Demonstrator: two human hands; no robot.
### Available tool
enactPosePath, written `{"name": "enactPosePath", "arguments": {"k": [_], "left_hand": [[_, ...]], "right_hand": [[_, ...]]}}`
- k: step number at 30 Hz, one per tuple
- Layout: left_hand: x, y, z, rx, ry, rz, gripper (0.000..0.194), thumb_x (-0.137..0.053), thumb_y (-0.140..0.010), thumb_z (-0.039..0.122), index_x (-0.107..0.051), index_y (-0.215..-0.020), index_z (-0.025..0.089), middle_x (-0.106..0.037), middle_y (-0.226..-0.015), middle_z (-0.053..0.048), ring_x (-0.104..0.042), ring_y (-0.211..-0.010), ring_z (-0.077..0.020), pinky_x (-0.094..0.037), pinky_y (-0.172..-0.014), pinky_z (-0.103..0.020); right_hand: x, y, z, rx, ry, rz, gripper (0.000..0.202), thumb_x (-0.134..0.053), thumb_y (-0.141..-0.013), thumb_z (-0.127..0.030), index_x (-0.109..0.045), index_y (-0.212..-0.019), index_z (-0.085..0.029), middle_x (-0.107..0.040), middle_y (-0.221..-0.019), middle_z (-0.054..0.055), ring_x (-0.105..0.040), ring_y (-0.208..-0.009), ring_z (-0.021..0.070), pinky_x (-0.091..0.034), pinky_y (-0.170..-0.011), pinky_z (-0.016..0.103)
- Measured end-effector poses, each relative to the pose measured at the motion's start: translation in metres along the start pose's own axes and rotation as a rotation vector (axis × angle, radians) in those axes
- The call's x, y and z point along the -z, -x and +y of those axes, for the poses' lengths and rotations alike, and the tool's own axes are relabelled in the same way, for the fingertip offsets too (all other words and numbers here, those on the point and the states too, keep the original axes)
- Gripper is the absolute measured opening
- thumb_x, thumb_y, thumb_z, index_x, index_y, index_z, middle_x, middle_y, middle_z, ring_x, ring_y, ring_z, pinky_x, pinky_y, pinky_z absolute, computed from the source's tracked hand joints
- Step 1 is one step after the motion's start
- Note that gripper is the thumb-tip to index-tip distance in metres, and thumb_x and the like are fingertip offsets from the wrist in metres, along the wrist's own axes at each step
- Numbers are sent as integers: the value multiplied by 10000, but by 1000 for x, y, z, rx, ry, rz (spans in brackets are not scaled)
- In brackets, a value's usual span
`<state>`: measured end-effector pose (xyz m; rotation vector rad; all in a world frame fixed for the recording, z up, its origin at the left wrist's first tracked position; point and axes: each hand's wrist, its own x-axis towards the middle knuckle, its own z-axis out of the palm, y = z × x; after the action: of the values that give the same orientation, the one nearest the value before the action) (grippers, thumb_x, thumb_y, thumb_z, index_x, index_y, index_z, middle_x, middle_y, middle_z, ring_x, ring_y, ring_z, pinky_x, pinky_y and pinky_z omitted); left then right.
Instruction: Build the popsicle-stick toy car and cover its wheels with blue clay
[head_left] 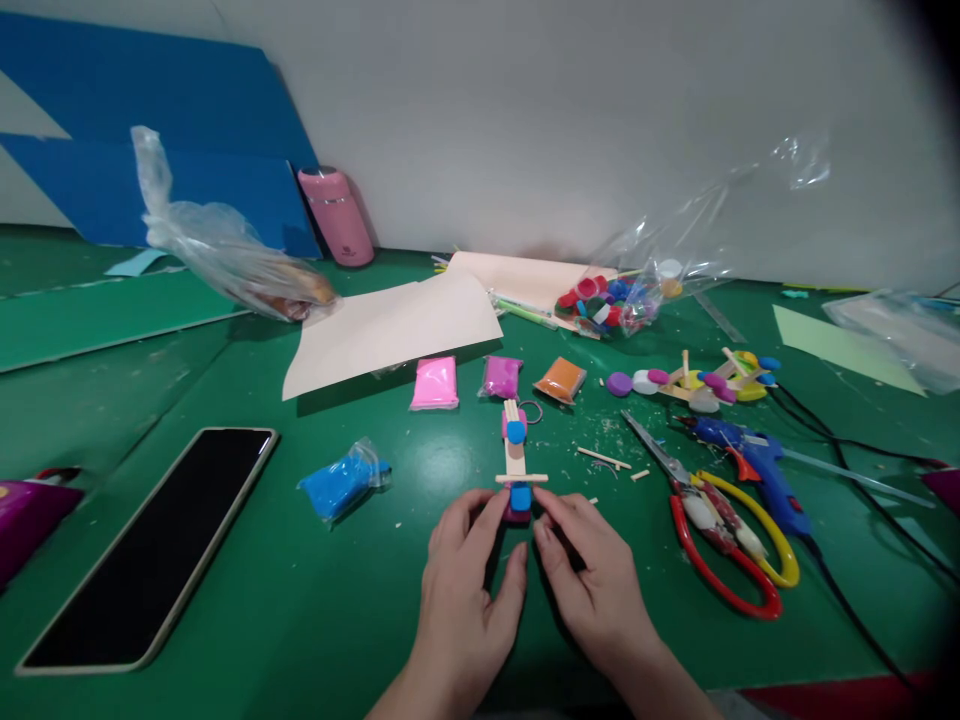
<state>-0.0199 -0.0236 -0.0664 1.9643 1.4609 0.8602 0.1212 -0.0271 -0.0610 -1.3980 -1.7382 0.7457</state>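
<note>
A small craft-stick model (516, 458) lies on the green table in front of me, its long axis pointing away. It has a flat wooden stick down the middle, a thin crosspiece, and blue and pink-purple rounded pieces at both ends. My left hand (469, 580) grips the near end from the left with its fingertips. From the right, the fingers of my right hand (596, 585) close on the same end, beside the blue piece (520, 496). The fingers partly hide the purple piece underneath. Just beyond the model's far end lies a thin metal ring (533, 411).
Pink (435, 384), purple (501, 377), orange (560, 381) and blue (341, 484) packets surround the model. Scissors (724, 545) and a blue glue gun (757, 465) with cable lie right, near another cap-and-stick model (694, 383). A phone (150, 550) lies left; a pink flask (337, 215) stands behind.
</note>
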Motion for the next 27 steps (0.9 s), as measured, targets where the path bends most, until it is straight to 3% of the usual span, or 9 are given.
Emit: {"name": "enactPosePath", "arguments": {"k": [16, 22, 25, 27], "left_hand": [[0, -4, 3, 38, 19, -5, 405, -482, -766, 195, -461, -1170, 209, -492, -1108, -102, -500, -1011, -233, -446, -834, -382], [3, -5, -1, 91, 16, 47, 410, -498, -768, 229, -424, -1168, 176, -471, -1127, -126, -491, -1042, -245, -448, -840, -404], [12, -14, -3, 84, -8, 32, 517, -528, -743, 213, -348, -1228, 205, -455, -1188, -122, -467, -1085, -262, -432, -861, -441], [18, -22, -4, -1, -22, -31, 612, -531, -723, 160, -277, -1274, 241, -444, -1237, -106, -429, -1131, -265, -391, -905, -463]], "right_hand": [[-1, -2, 0, 0, -15, -8, 311, -397, -852, -158, -512, -1136, -210, -560, -888, 59, -540, -809, 160, -459, -703, 278], [2, -6, 3, -118, 94, 144, 353, -526, -782, -241, -460, -1127, -201, -529, -823, 30, -493, -620, 128, -466, -582, 253], [8, -14, 2, -94, 138, 114, 471, -596, -726, -277, -429, -1160, -202, -530, -919, 58, -520, -727, 161, -478, -608, 270], [11, -21, 1, -47, 155, 61, 512, -612, -713, -276, -419, -1183, -215, -526, -976, 70, -527, -824, 191, -479, -649, 290]]}}
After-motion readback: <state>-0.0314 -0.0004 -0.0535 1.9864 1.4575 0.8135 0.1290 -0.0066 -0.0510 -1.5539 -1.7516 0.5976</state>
